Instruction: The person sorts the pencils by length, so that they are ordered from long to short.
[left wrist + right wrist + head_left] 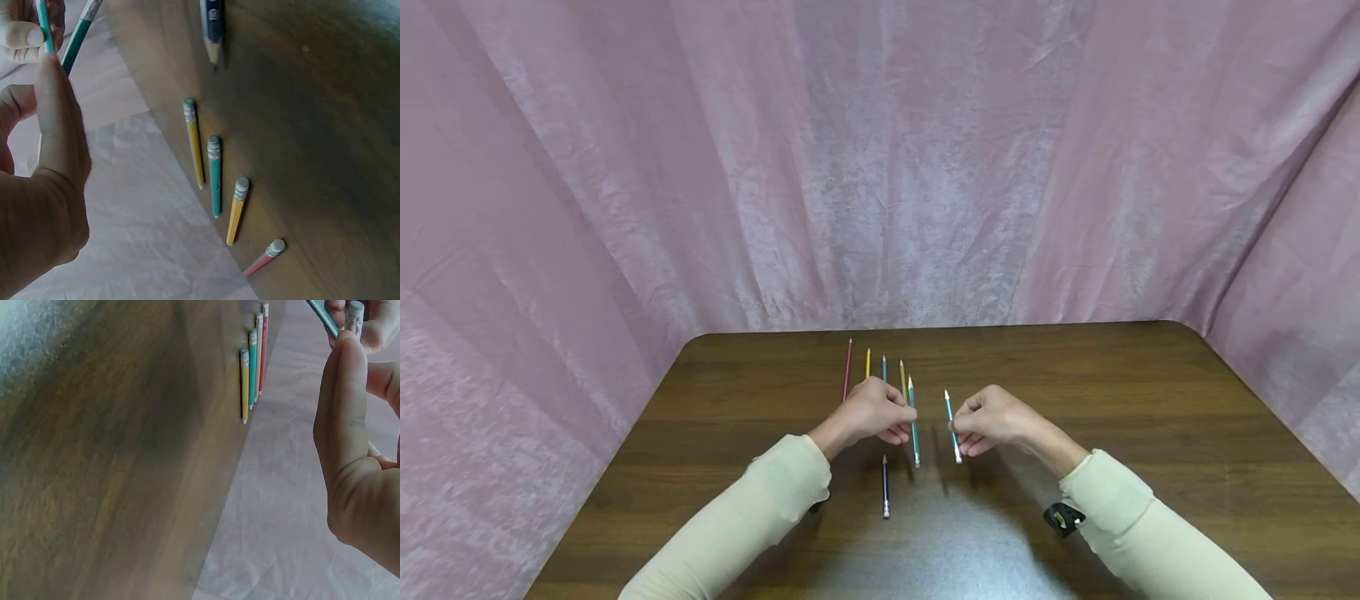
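In the head view my left hand (pixel 878 410) pinches a teal pencil (pixel 915 443) between thumb and fingers, its sharpened tip pointing away and its eraser toward me. A second teal pencil (pixel 957 448), held much the same way, is pinched in my right hand (pixel 992 419). Both pencils are raised above the table, side by side with a gap between them. Beyond the left hand lies a row of pencils: red (pixel 847 367), yellow (pixel 868 362), teal (pixel 884 368) and dull gold (pixel 902 375). The left hand partly hides that row in the head view.
A dark blue pencil (pixel 885 492) lies on the brown wooden table (pixel 715 467), nearer to me than the hands. Pink curtains (pixel 925 167) hang behind the table's far edge and at its sides. A black wrist device (pixel 1064 518) sits at the right cuff.
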Demonstrator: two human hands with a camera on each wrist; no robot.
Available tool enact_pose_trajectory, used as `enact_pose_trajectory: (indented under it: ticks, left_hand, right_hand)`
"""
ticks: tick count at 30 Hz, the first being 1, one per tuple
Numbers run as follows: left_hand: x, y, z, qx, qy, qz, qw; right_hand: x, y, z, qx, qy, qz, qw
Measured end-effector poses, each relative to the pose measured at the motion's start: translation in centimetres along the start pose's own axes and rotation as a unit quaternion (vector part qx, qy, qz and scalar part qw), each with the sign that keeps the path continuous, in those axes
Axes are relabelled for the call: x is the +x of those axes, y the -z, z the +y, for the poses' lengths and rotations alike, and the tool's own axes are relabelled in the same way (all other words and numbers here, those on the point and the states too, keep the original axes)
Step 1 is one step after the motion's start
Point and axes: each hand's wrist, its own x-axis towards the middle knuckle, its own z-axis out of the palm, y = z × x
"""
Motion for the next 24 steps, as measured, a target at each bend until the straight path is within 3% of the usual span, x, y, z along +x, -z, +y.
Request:
enact_pose_trajectory:
  ticks: [11, 24]
  left_hand:
    - [0.6, -0.1, 0.6, -0.005, -0.009, 0.006, 0.9999]
    - [2.0, -0.7, 0.7, -0.021, 0.003, 0.032, 0.9993]
  right_hand:
    - [0.0, 0.7, -0.3, -0.001, -0.001, 0.011, 0.9999]
    - [0.2, 1.6, -0.5, -0.004, 0.000, 0.018, 0.9998]
